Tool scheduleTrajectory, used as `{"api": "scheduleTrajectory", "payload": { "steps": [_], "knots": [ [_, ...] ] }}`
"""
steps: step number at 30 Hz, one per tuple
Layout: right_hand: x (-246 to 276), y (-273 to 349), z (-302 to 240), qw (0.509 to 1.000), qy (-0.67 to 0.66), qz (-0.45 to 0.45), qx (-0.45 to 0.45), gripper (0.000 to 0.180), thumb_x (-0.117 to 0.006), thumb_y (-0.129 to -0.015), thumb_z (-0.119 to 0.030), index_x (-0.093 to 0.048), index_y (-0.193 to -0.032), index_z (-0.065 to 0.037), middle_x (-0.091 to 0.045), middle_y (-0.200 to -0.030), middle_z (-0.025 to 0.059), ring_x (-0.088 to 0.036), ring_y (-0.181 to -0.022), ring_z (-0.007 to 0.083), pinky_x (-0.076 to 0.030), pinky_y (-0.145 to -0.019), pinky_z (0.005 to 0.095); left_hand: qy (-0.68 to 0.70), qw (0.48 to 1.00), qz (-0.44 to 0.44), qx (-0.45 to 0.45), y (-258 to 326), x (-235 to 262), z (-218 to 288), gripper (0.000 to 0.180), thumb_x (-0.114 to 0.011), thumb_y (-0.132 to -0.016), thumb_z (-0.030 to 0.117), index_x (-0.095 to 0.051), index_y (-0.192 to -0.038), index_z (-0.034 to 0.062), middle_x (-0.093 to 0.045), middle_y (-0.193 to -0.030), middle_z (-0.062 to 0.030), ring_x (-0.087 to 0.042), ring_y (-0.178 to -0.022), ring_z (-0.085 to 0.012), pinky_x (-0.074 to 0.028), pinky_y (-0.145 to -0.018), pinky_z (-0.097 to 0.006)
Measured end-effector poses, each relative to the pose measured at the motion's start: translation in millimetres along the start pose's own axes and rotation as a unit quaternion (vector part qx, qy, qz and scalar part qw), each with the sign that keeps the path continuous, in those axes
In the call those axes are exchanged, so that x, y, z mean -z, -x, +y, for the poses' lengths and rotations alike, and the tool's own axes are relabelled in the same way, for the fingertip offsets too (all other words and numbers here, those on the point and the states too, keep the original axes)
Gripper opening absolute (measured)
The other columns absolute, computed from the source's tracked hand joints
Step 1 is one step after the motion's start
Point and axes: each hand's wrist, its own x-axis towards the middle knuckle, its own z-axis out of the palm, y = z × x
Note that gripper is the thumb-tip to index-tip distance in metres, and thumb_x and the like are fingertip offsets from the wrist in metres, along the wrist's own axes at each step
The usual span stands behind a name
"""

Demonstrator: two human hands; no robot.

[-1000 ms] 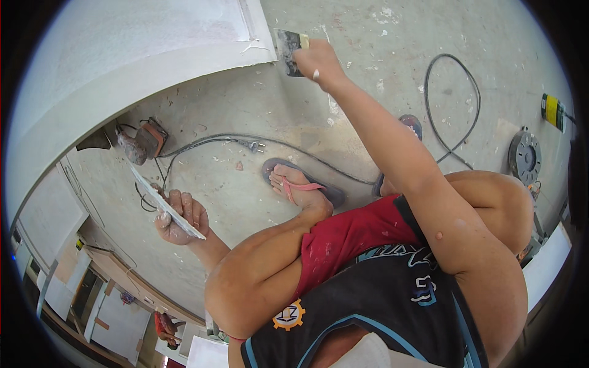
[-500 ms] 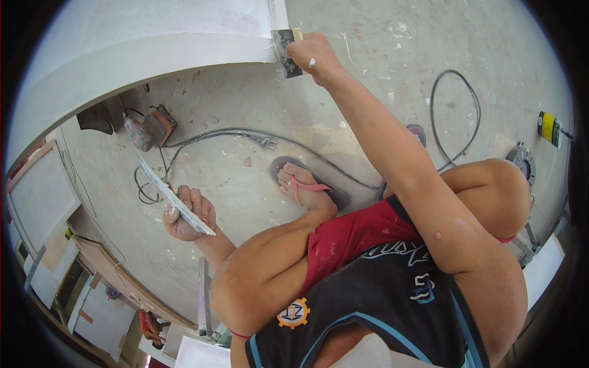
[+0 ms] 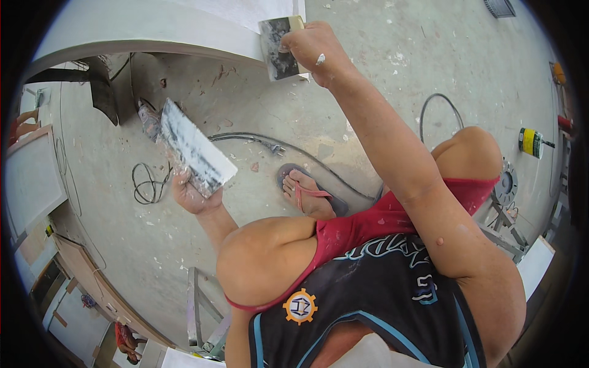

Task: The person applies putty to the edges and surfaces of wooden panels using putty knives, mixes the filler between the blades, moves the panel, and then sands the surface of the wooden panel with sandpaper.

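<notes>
My right hand (image 3: 319,52) is closed around the pale handle of a wide putty knife (image 3: 274,61). Its dark, white-smeared blade lies over the corner of a large white panel (image 3: 165,24); whether it presses on the surface I cannot tell. Lower and to the left, my left hand (image 3: 195,191) grips a flat rectangular plate (image 3: 199,150) coated in white and grey putty. That plate tilts with its smeared face toward me, apart from the panel. Dried white spots mark the skin of my right hand.
A dusty power tool (image 3: 149,119) sits on the concrete floor, partly behind the plate. A black cord with a plug (image 3: 276,149) runs toward my sandalled foot (image 3: 307,193). A yellow-and-black can (image 3: 529,143) stands at right. Another person (image 3: 126,343) shows lower left.
The plate in my left hand has turned from nearly edge-on to showing its broad smeared face. My right hand and the putty knife have shifted slightly, showing more of the blade. My view has shifted.
</notes>
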Motion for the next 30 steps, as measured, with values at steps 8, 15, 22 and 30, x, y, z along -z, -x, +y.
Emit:
{"api": "scheduleTrajectory", "payload": {
  "steps": [8,15,22,30],
  "knots": [
    [16,71,-34,0.974,-0.029,-0.130,0.185,0.023,-0.064,-0.075,-0.010,-0.063,-0.094,0.001,-0.063,-0.088,0.0153,-0.061,-0.074,0.0238,-0.049,-0.066,0.0339,-0.042,0.998,0.036,0.015,3,-15,0,0.062,-0.052,-0.070,0.009,-0.040,-0.130,-0.0007,-0.051,-0.126,-0.0149,-0.051,-0.115,-0.0288,-0.040,-0.099,-0.044],
    [-22,106,56,0.769,0.130,-0.185,0.598,0.052,-0.066,-0.064,0.000,-0.060,-0.114,-0.007,-0.056,-0.124,0.0113,-0.049,-0.119,0.0313,-0.038,-0.103,0.0430,-0.162,0.986,0.026,0.010,15,-18,-15,0.052,-0.047,-0.079,0.017,-0.042,-0.126,-0.0063,-0.050,-0.125,-0.0195,-0.052,-0.113,-0.0307,-0.043,-0.096,-0.044],
    [12,90,128,0.834,0.186,-0.236,0.463,0.051,-0.060,-0.065,0.006,-0.060,-0.115,-0.007,-0.060,-0.115,0.0141,-0.057,-0.105,0.0325,-0.045,-0.094,0.0391,-0.032,0.974,-0.223,0.021,12,-34,18,0.063,-0.049,-0.069,0.007,-0.036,-0.129,-0.0063,-0.051,-0.120,-0.0214,-0.053,-0.109,-0.0333,-0.045,-0.092,-0.045],
    [100,37,80,0.996,0.053,-0.064,0.037,0.033,-0.060,-0.075,-0.005,-0.065,-0.108,-0.008,-0.068,-0.084,0.0102,-0.061,-0.072,0.0153,-0.048,-0.071,0.0259,-0.419,0.891,0.122,-0.125,43,-112,14,0.062,-0.049,-0.069,0.006,-0.038,-0.129,-0.0056,-0.052,-0.118,-0.0188,-0.055,-0.106,-0.0282,-0.046,-0.089,-0.038]
  ]
}}
